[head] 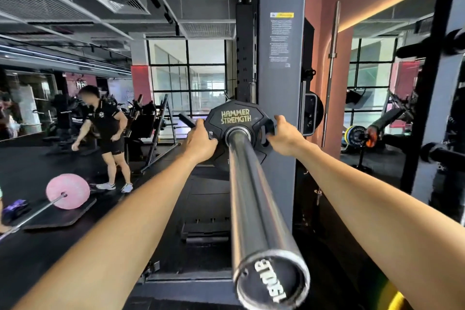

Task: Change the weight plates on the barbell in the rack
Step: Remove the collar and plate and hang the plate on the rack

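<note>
Nearest me: the round capped end of the polished steel barbell sleeve (251,196). Its long axis runs straight away from me, level, toward the grey steel rack upright (279,83). The whole near length of the sleeve is bare; I see no collar on it.

Far end of the sleeve: one black multi-sided rubber weight plate with gold lettering (236,118), face toward me, lettering upright, seated on the sleeve just before the upright. No second plate shows in front of it.

My left hand (200,141) grips the plate's left edge, fingers curled over the rim. My right hand (285,136) grips the right edge through a grip slot. Both arms out full.

Judgement: early or mid-change. Whether this plate is going on or coming off, I cannot tell. The bar's other end is out of sight.

Beyond the upright, to its right: a spare bare steel barbell (331,70) standing upright by the pink wall.
</note>
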### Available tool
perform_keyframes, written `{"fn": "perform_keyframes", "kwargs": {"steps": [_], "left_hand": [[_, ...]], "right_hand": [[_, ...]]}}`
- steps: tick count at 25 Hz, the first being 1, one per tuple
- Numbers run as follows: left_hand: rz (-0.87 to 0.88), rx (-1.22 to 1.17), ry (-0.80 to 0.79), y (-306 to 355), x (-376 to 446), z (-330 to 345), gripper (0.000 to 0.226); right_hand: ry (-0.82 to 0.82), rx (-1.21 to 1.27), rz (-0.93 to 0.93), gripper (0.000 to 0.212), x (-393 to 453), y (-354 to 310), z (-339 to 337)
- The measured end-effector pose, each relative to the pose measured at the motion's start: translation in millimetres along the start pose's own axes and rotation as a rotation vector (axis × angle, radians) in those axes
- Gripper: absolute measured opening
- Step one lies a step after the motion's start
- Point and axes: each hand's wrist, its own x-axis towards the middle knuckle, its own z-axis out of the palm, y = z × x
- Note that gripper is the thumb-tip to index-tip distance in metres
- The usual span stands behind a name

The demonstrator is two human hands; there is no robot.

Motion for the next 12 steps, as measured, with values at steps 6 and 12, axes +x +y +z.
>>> {"fn": "perform_keyframes", "kwargs": {"steps": [6, 12], "left_hand": [[-0.048, -0.008, 0.031, 1.3, 12.5, 8.0, 0.031], [0.042, 0.157, 0.157, 10.5, -37.0, -11.9, 0.015]], "right_hand": [[0.012, 0.039, 0.021, 0.030, 13.5, 1.2, 12.0], [0.047, 0.038, 0.050, 0.025, -27.3, -4.6, 4.9]]}}
